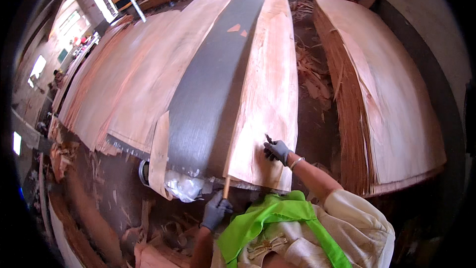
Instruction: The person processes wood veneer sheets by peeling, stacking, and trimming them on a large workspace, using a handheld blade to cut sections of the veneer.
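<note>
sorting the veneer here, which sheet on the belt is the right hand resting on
The narrow veneer sheet along the right edge of the grey belt; the right hand lies flat on its near end. The wider sheets left of the belt are untouched.

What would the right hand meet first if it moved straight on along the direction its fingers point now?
The right hand already rests on the veneer sheet, fingers pointing up-left. Straight on, it would likely slide over this sheet toward the grey belt; depth is uncertain.

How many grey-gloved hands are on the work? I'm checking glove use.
2. The left hand in a grey glove grips a thin wooden stick at the table's near edge; the right hand rests on the pale wood veneer sheet.
</note>
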`<state>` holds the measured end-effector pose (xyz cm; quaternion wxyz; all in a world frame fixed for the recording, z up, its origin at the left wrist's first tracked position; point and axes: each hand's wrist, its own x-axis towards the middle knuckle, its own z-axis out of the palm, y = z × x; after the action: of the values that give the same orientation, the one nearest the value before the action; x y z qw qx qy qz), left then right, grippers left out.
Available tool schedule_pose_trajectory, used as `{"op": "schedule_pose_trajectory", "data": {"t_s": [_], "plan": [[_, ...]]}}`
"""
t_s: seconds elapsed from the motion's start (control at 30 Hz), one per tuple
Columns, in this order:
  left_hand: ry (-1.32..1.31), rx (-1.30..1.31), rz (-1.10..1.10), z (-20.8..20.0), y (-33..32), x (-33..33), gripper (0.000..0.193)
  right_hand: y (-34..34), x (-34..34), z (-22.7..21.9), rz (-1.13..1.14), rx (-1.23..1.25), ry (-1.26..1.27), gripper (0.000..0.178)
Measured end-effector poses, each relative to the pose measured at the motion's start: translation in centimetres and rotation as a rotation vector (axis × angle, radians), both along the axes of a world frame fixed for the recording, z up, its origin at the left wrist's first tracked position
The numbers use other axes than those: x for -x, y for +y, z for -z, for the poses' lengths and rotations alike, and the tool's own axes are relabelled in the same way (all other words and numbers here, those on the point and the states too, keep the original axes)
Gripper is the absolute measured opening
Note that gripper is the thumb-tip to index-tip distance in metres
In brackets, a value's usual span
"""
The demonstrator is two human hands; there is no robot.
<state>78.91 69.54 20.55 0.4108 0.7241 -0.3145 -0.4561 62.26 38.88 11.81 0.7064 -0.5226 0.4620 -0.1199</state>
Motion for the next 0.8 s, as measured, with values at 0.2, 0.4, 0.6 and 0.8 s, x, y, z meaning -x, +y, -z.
{"op": "schedule_pose_trajectory", "data": {"t_s": [0.2,0.4,0.6,0.8], "plan": [[-0.399,0.094,0.589,0.4,-3.9,3.8,0.034,6.2,-3.0,-4.9,0.269,0.284,0.090,0.055],[-0.454,0.342,0.912,0.7,-7.2,9.1,0.041,5.4,1.4,-6.1,0.372,0.542,0.428,0.040],[-0.449,0.474,0.900,3.2,-5.0,10.9,0.041,7.7,10.7,-10.3,0.433,0.624,0.473,0.034],[-0.361,-0.025,0.872,9.2,-0.8,11.1,0.041,9.6,22.3,-14.2,0.525,0.672,0.371,0.034]]}}
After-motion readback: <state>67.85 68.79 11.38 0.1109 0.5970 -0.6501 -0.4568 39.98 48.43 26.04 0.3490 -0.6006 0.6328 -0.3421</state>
